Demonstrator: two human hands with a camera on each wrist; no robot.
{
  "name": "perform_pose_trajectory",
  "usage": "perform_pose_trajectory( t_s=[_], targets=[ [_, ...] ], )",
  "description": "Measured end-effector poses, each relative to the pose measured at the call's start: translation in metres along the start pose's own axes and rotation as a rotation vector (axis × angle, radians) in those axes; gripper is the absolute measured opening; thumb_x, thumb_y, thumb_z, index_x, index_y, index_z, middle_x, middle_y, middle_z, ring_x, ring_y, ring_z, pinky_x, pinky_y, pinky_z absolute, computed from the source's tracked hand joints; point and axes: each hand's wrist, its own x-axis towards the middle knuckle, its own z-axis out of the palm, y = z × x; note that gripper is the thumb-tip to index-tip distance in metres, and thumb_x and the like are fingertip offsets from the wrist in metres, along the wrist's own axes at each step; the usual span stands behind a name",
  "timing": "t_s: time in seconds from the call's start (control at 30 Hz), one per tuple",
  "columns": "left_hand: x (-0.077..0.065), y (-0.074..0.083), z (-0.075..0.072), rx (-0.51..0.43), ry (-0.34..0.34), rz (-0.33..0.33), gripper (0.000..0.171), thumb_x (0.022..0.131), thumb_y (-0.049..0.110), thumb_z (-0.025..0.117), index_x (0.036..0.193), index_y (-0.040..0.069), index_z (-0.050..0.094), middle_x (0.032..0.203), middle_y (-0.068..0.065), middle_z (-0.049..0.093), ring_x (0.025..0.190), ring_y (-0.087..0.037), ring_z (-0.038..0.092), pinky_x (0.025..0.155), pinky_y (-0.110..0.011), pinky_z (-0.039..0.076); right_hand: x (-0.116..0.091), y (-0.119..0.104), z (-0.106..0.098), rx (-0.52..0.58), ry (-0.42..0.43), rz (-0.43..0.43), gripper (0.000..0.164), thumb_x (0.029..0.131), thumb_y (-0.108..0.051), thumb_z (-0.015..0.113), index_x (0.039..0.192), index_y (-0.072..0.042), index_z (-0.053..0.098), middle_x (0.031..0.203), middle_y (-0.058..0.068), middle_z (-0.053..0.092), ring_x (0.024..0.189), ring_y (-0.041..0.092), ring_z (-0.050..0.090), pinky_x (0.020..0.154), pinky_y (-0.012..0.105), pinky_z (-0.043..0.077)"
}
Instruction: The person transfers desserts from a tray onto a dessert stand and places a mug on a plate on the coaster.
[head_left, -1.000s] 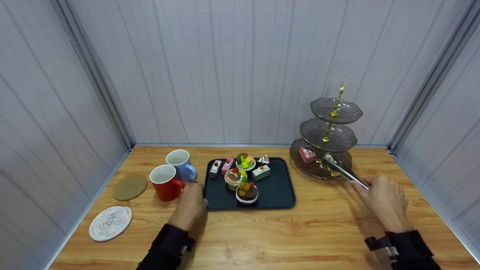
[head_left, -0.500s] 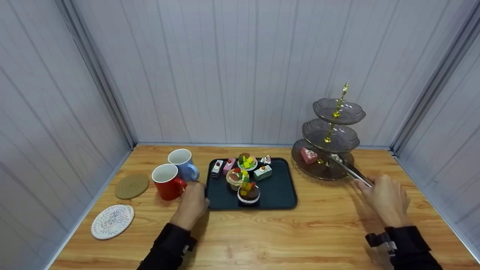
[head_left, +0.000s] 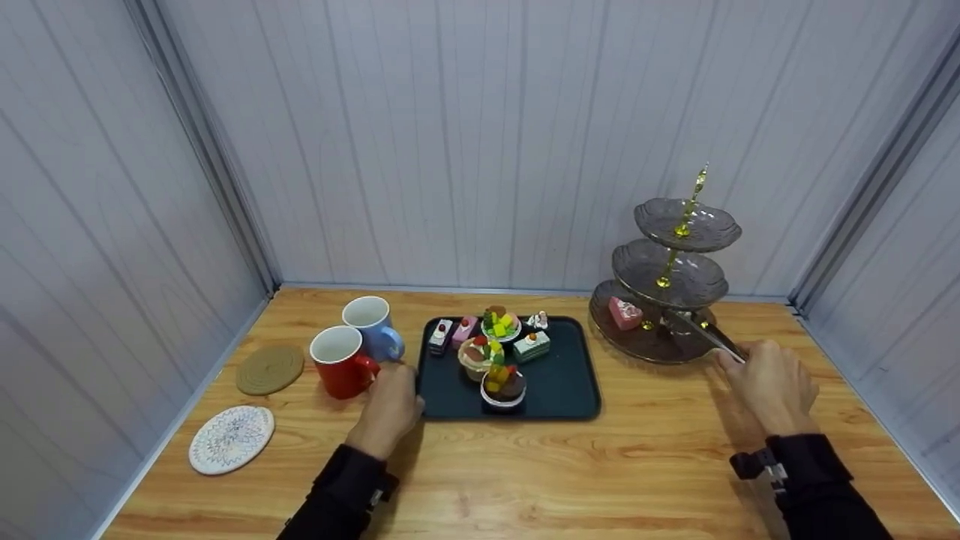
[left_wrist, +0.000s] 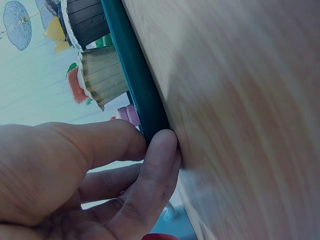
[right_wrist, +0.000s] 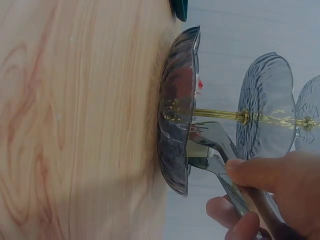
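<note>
My left hand (head_left: 390, 405) pinches the left edge of a dark green tray (head_left: 559, 390); in the left wrist view the thumb and fingertips meet at the tray's rim (left_wrist: 135, 75). Small cakes stand on the tray, among them a chocolate cupcake (head_left: 503, 390) and a green cake slice (head_left: 532, 346). My right hand (head_left: 772, 386) grips metal tongs (right_wrist: 232, 187). Their tips reach into the bottom tier of a three-tier cake stand (head_left: 637, 352), on either side of a pale cake piece (right_wrist: 197, 150). A pink cake slice (head_left: 625, 314) lies on that same tier.
A red mug (head_left: 341, 367) and a light blue mug (head_left: 369, 322) stand left of the tray, close to my left hand. Two round coasters, one tan (head_left: 270, 369) and one white patterned (head_left: 232, 440), lie farther left. The stand's middle tier (head_left: 637, 270) overhangs the tongs' tips.
The tongs' tips have moved slightly deeper into the bottom tier, and my right hand has shifted a little forward. My left hand stays on the tray edge. The head view has shifted slightly.
</note>
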Motion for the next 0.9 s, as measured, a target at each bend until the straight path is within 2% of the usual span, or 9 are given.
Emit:
perform_pose_trajectory(
  t_s=[0.07,0.1,0.27,0.3,0.33,0.53,0.73,0.9],
  targets=[
    [0.000,0.000,-0.001,-0.008,-0.001,-0.002,0.011,0.070,0.000,0.075,0.080,0.006,0.074,0.087,-0.018,0.066,0.082,-0.038,0.067,0.071,-0.052,0.058,0.003,-0.001,0.002,-0.002,0.005,0.001,0.053,0.099,-0.048,0.072,0.131,-0.005,0.075,0.105,0.027,0.076,0.069,0.032,0.063,0.051,0.040,0.037],
    [-0.003,0.004,-0.009,-0.009,-0.003,0.010,0.011,0.071,0.000,0.075,0.081,0.005,0.074,0.088,-0.018,0.067,0.083,-0.038,0.067,0.072,-0.051,0.058,0.005,-0.002,0.003,-0.002,0.003,-0.001,0.054,0.099,-0.048,0.072,0.131,-0.005,0.075,0.103,0.026,0.075,0.066,0.031,0.061,0.051,0.039,0.036],
    [-0.004,0.004,-0.009,0.003,0.014,0.025,0.011,0.070,0.000,0.074,0.079,0.005,0.073,0.086,-0.017,0.066,0.079,-0.037,0.069,0.068,-0.049,0.058,0.011,-0.005,0.009,-0.008,-0.008,-0.013,0.054,0.099,-0.046,0.072,0.130,-0.002,0.074,0.095,0.024,0.074,0.059,0.027,0.054,0.049,0.037,0.033],
    [-0.004,0.005,-0.009,0.009,0.022,0.034,0.011,0.070,0.000,0.074,0.079,0.005,0.073,0.085,-0.017,0.067,0.079,-0.037,0.069,0.068,-0.050,0.059,0.012,-0.006,0.009,-0.008,-0.015,-0.006,0.055,0.098,-0.047,0.072,0.129,-0.002,0.074,0.094,0.024,0.073,0.059,0.027,0.054,0.049,0.037,0.034],
    [-0.001,0.001,-0.001,0.014,0.033,0.029,0.011,0.068,0.000,0.075,0.077,0.006,0.072,0.083,-0.016,0.066,0.077,-0.038,0.069,0.066,-0.051,0.058,0.014,-0.006,0.010,-0.009,-0.021,0.002,0.056,0.098,-0.048,0.072,0.129,-0.001,0.074,0.097,0.026,0.074,0.060,0.029,0.056,0.050,0.039,0.035],
    [0.001,0.002,-0.001,0.042,0.044,0.037,0.011,0.067,0.000,0.076,0.077,0.005,0.073,0.082,-0.017,0.066,0.077,-0.039,0.070,0.067,-0.053,0.060,0.022,-0.009,0.014,-0.009,-0.045,0.037,0.060,0.098,-0.053,0.070,0.130,-0.002,0.074,0.102,0.028,0.074,0.073,0.039,0.066,0.056,0.049,0.043],
    [0.002,0.000,0.003,0.042,0.020,0.019,0.014,0.069,0.000,0.077,0.082,0.004,0.074,0.085,-0.016,0.066,0.078,-0.038,0.071,0.068,-0.052,0.061,0.026,-0.010,0.018,-0.003,-0.034,0.034,0.059,0.098,-0.050,0.072,0.134,-0.002,0.072,0.104,0.028,0.075,0.078,0.042,0.068,0.058,0.048,0.042],
    [0.002,-0.001,0.002,0.042,-0.002,0.006,0.017,0.069,0.002,0.079,0.084,0.004,0.074,0.087,-0.016,0.067,0.077,-0.037,0.071,0.068,-0.053,0.061,0.027,-0.011,0.021,-0.005,-0.042,0.040,0.059,0.098,-0.050,0.072,0.134,-0.002,0.072,0.104,0.027,0.075,0.077,0.039,0.067,0.061,0.048,0.041]
  ],
)
